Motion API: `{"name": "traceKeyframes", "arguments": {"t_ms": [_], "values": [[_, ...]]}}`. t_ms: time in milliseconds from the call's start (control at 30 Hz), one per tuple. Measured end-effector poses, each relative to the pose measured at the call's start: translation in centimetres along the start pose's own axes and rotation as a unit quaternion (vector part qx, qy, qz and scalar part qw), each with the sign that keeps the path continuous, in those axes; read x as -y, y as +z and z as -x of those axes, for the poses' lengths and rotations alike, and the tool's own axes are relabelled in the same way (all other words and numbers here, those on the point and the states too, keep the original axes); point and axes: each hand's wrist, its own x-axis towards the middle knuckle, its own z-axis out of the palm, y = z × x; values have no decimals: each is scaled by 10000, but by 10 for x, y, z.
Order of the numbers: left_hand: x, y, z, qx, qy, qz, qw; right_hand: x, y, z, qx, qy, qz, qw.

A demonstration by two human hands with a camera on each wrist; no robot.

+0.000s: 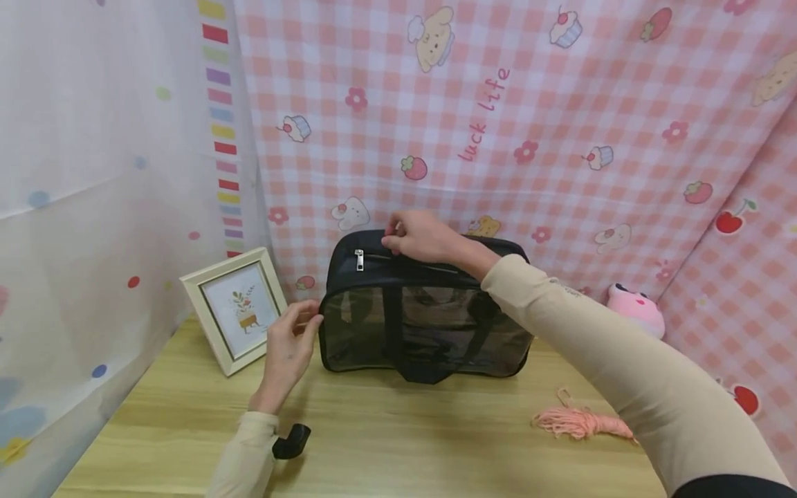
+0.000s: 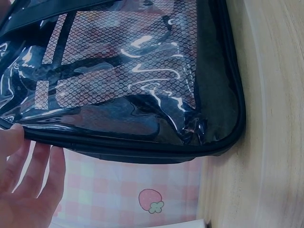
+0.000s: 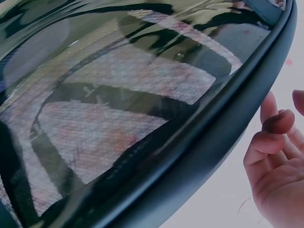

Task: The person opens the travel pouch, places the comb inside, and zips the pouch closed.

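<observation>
A black bag (image 1: 361,325) with see-through smoky panels stands upright on the table. A silver zipper pull (image 1: 359,260) hangs at the left end of its top zipper. My left hand (image 1: 291,346) pinches the bag's left edge, thumb on the front and fingers behind, as the left wrist view shows. Over the bag's top, my right hand (image 1: 426,236) has bent fingers close to the zipper, right of the pull. In the right wrist view, its curled fingers (image 3: 270,142) appear beyond the bag's dark rim; whether they pinch anything cannot be made out.
Left of the bag leans a cream picture frame (image 1: 233,311). A small black object (image 1: 291,441) lies by the left wrist. At right are a bundle of pink cord (image 1: 582,423) and a pink plush toy (image 1: 636,311). A checkered cloth (image 1: 398,111) hangs behind.
</observation>
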Motion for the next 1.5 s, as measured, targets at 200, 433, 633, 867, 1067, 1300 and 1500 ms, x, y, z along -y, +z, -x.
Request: {"name": "traceKeyframes", "arguments": {"t_ms": [200, 433, 633, 867, 1067, 1300, 1500], "values": [[0, 0, 0, 30, -41, 6, 10000, 12, 4, -11, 152, -8, 89, 9998], [1, -1, 0, 38, 13, 20, 10000, 20, 13, -21, 353, -313, 453, 9979], [2, -1, 0, 35, 24, 11, 10000, 24, 22, -24, 196, -291, 971, 9947], [1, -2, 0, 36, 6, -49, 10000, 28, 29, -28, 125, -100, 1346, 9908], [0, -1, 0, 90, 39, -17, 10000, 29, 30, -26, 158, -7, 1397, 9901], [0, -1, -2, 82, 16, -49, 10000, 24, 27, -28, 184, -195, 1095, 9936], [-9, -1, -2, -23, -23, -2, 10000, 24, 18, -29, 424, -320, 705, 9961]]}}
